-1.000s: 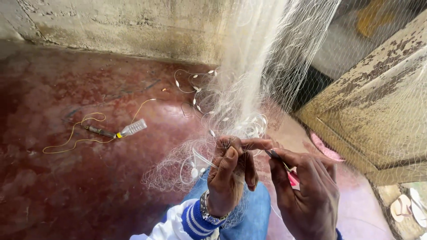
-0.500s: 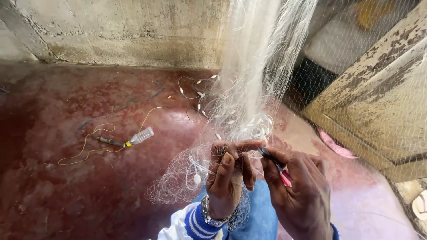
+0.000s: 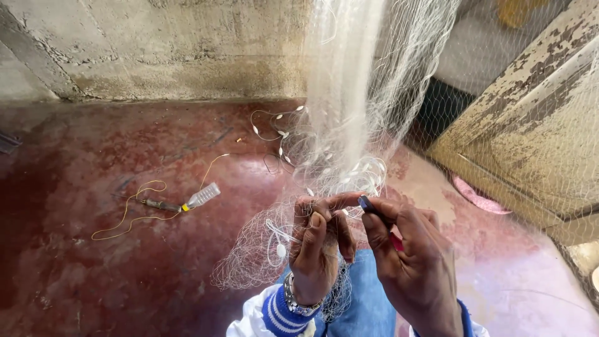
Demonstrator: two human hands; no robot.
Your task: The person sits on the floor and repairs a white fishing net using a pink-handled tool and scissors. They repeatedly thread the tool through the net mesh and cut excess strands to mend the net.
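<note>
My left hand (image 3: 318, 249) is closed tight on a bunch of the white fishing net (image 3: 349, 143). My right hand (image 3: 409, 262) pinches a small dark and red tool (image 3: 374, 212) between thumb and finger, so both hands are shut on something. The tip of the tool touches the net right beside my left fingers.

The net hangs down from up high and piles on my blue-trousered lap (image 3: 368, 299), just in front of my hands. Small white floats (image 3: 281, 134) on its cord lie on the red floor (image 3: 93, 274) near the wall.

Compared with a moment ago, my hands sit a little closer together and the tool tip has come nearer my left thumb. I think I am working on one small spot of mesh and am not done with it.

A little bottle (image 3: 201, 196) with yellow string (image 3: 128, 209) lies well apart, to my left.
</note>
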